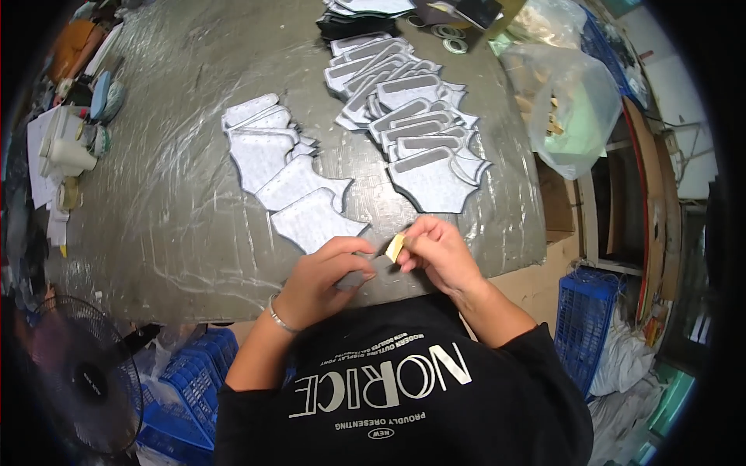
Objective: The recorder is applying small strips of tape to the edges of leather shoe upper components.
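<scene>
Near the front edge of the table, my right hand point(444, 258) pinches a small yellow piece point(395, 248) that looks like folded paper or tape. A dark sliver shows beside it, too small to make out. My left hand point(320, 273) hovers just to its left, fingers curved and thumb apart, with nothing visible between them. Just beyond my left hand, a row of overlapping pale grey cut pieces point(318, 220) with dark edges runs away to the far left. A second row of similar pieces point(435, 183), with darker grey strips on them, lies beyond my right hand.
The table point(179, 171) has a shiny, plastic-like cover. Rings of tape point(454, 45) and a clear plastic bag point(567, 116) are at the far right. White containers point(66, 144) line the left edge. Below stand a fan point(85, 380) and blue crates point(190, 388).
</scene>
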A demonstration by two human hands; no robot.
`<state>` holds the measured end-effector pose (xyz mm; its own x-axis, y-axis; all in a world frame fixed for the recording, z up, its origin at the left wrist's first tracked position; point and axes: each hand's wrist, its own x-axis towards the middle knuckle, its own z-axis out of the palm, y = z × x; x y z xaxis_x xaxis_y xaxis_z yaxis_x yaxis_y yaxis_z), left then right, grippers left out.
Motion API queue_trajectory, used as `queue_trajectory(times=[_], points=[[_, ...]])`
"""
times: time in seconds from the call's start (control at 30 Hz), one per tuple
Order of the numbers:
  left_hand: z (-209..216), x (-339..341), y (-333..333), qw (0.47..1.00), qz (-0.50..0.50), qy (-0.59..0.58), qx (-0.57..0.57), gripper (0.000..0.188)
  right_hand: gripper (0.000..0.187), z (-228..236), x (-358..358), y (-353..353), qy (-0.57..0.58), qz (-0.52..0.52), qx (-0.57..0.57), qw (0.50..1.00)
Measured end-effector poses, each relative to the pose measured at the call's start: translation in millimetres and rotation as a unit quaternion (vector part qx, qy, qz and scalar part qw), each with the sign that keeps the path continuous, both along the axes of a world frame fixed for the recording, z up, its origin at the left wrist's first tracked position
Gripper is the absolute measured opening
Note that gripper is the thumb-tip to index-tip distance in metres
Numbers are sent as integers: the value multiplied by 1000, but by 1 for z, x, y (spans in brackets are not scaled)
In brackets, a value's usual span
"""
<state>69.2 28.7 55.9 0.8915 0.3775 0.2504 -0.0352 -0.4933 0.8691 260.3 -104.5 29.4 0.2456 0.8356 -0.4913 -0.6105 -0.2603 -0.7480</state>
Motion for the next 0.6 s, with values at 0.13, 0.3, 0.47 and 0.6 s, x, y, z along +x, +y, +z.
queue_trajectory(times=[0.13, 0.3, 0.47, 0.6], points=[[-5, -7, -3, 996, 77, -34, -6, 14, 2, -5, 53, -20, -115, -238, 22, 964], [-30, -23, -6, 969, 198, -48, -138, 12, 23, -8, 181, -107, -519, -339, -128, 774], [-35, -27, -9, 816, 318, -1, -482, 5, 29, 6, 151, -85, -665, -214, -129, 703], [-42, -38, -8, 773, 317, -23, -549, 7, 22, 18, 36, 6, -357, 67, -18, 932]])
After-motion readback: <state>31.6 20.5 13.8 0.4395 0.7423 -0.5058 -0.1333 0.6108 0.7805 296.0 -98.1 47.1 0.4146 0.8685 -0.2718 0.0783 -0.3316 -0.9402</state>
